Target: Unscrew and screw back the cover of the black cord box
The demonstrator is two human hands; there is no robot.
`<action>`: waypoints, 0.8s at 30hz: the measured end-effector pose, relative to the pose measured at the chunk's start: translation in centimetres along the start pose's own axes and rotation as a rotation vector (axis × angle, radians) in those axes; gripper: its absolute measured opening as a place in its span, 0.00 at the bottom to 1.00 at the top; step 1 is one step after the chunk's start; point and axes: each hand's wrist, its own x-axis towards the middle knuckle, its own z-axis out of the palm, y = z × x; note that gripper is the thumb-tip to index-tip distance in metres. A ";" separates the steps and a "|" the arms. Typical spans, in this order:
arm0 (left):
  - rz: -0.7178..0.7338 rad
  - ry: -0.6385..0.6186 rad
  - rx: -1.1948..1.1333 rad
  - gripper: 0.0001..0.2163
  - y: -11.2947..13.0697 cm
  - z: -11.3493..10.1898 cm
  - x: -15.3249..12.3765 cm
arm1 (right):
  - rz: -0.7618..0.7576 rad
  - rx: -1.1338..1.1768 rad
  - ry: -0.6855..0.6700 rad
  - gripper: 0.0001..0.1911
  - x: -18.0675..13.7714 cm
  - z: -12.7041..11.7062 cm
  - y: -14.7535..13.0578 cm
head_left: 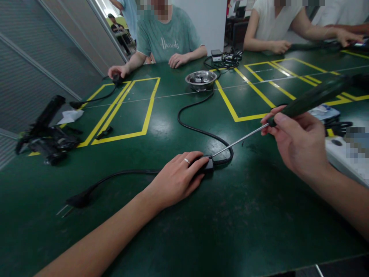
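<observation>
Under the fingers of my left hand (181, 175), a small black box (209, 164) in line with a power cord is pressed to the table; the fingers hide most of it. From it the cord (127, 171) runs left to a two-pin plug (79, 200) and curves away on the right. My right hand (302, 140) grips a dark green power screwdriver (317, 94) near its front end. The long thin bit (240, 139) slants down, its tip at the box's upper edge; whether it sits in a screw I cannot tell.
A metal bowl (201, 80) with small parts stands beyond the cord. Black parts and plastic wrap (54, 144) lie at the left. Yellow tape (147, 115) marks the green table (184, 238). A white device (346, 154) is by my right forearm. Other people work across the table.
</observation>
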 end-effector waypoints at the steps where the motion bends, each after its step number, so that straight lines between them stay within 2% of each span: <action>1: 0.002 0.000 0.002 0.19 0.0 0.0 0.0 | -0.008 -0.015 0.013 0.03 0.0 0.0 0.1; 3: 0.006 0.006 0.003 0.19 0.0 0.1 0.0 | -0.026 -0.058 0.033 0.01 0.1 0.0 0.2; 8: 0.007 0.012 -0.003 0.19 0.0 0.1 0.0 | -0.010 -0.143 0.015 0.06 0.1 -0.1 0.6; 12: 0.003 0.001 -0.006 0.19 0.0 0.0 0.0 | 0.021 -0.013 -0.031 0.04 0.0 -0.3 0.6; 15: 0.001 -0.008 -0.001 0.19 0.0 0.0 -0.1 | 0.047 0.083 -0.081 0.11 0.0 -0.5 0.5; 17: 0.000 -0.008 0.003 0.19 0.0 0.0 -0.1 | 0.035 0.080 -0.078 0.13 0.0 -0.5 0.5; 24: 0.006 0.002 0.008 0.19 -0.1 0.1 0.1 | -0.008 -0.011 -0.004 0.03 0.0 -0.1 0.4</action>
